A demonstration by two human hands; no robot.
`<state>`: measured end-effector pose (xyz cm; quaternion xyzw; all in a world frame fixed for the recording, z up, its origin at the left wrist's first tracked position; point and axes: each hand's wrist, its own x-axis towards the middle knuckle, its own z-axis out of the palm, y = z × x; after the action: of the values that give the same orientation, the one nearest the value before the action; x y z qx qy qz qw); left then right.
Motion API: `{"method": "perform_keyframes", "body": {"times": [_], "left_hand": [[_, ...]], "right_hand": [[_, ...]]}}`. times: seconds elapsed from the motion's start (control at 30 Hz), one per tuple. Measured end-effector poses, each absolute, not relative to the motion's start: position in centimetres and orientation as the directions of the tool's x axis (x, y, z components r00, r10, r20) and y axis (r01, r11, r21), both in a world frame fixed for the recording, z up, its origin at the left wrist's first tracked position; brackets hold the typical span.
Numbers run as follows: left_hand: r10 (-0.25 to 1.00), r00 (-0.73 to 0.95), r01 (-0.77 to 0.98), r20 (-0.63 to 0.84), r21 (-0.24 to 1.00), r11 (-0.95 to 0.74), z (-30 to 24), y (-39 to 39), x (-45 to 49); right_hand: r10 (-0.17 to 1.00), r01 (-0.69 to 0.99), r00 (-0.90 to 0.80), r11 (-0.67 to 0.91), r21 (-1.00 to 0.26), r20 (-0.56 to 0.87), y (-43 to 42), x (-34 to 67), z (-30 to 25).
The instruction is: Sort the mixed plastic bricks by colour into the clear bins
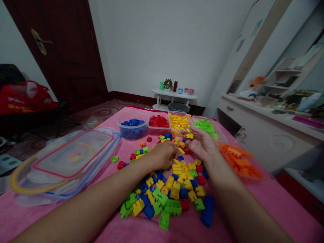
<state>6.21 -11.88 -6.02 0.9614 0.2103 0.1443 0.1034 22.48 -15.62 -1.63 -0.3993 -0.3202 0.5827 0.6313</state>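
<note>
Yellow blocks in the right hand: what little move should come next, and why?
Probably drop the yellow blocks into the yellow box. The right hand holds them up near that box, and the pieces inside look all yellow too, while the left hand is down at the mixed pile.

L grip: fingertips mostly hidden, hold hard to tell; forearms cut off at btm edge.

A home; dresser, dark door

Illegible lettering on red bag
</note>
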Motion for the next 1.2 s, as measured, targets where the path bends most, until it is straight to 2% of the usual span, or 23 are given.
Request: {"method": "perform_keyframes", "body": {"times": [0.07,0.2,0.37,0.47,0.53,0.6,0.7,0.8,0.87,0.93,1.0,1.03,1.1,1.2], "left_hand": [[0.443,0.865,0.379,0.236,0.272,-0.885,-6.2,-11.8,6.3],[0.453,0.862,0.381,0.230,0.295,-0.876,-6.1,-11.8,6.4],[0.486,0.856,0.400,0.176,0.368,-0.839,-3.8,-12.7,5.7],[0.405,0.912,0.343,0.060,0.429,-0.836,-2.5,-13.7,5.2],[0.346,0.938,0.314,0.010,0.398,-0.862,-2.1,-14.4,5.1],[0.342,0.940,0.321,0.014,0.312,-0.894,-2.1,-15.2,5.2],[0.419,0.908,0.408,0.024,0.184,-0.894,-2.6,-16.0,5.7],[0.500,0.866,0.489,0.020,0.176,-0.854,-3.4,-15.8,6.3],[0.521,0.852,0.485,0.040,0.310,-0.818,-4.1,-15.0,6.4],[0.542,0.838,0.420,0.056,0.567,-0.708,-4.6,-13.8,6.4],[0.607,0.794,0.325,0.014,0.835,-0.444,-4.7,-12.6,6.2],[0.639,0.769,0.259,-0.018,0.923,-0.284,-4.7,-12.1,6.2],[0.705,0.707,0.110,-0.061,0.994,-0.025,-4.5,-11.5,6.0],[0.791,0.610,-0.083,-0.039,0.990,0.113,-4.0,-11.4,6.0]], "right_hand": [[0.991,-0.521,0.094,-0.032,-0.853,-0.095,-15.7,22.4,-1.5],[0.981,-0.388,0.180,0.001,-0.922,-0.075,-15.8,22.2,-1.5],[0.989,-0.267,0.150,0.047,-0.963,0.007,-15.8,22.2,-1.7],[0.985,-0.229,0.172,0.042,-0.973,0.002,-15.8,22.4,-1.6],[0.982,-0.215,0.186,0.039,-0.976,-0.002,-15.8,22.5,-1.5],[0.980,-0.212,0.201,0.035,-0.977,-0.009,-15.8,22.6,-1.5],[0.979,-0.204,0.205,0.021,-0.979,-0.022,-15.8,22.5,-1.7],[0.982,-0.170,0.189,0.035,-0.985,0.002,-15.8,22.3,-2.0],[0.983,-0.152,0.185,0.045,-0.987,0.016,-15.8,22.2,-2.0],[0.982,-0.151,0.189,0.055,-0.987,0.025,-15.8,22.2,-2.0],[0.979,-0.141,0.200,0.062,-0.988,0.033,-15.8,22.3,-1.8],[0.978,-0.120,0.204,0.062,-0.991,0.036,-15.9,22.4,-1.7],[0.980,-0.041,0.194,0.050,-0.998,0.041,-16.0,22.7,-1.5],[0.994,0.146,0.100,0.019,-0.989,0.034,-16.4,22.8,-1.0]]}}
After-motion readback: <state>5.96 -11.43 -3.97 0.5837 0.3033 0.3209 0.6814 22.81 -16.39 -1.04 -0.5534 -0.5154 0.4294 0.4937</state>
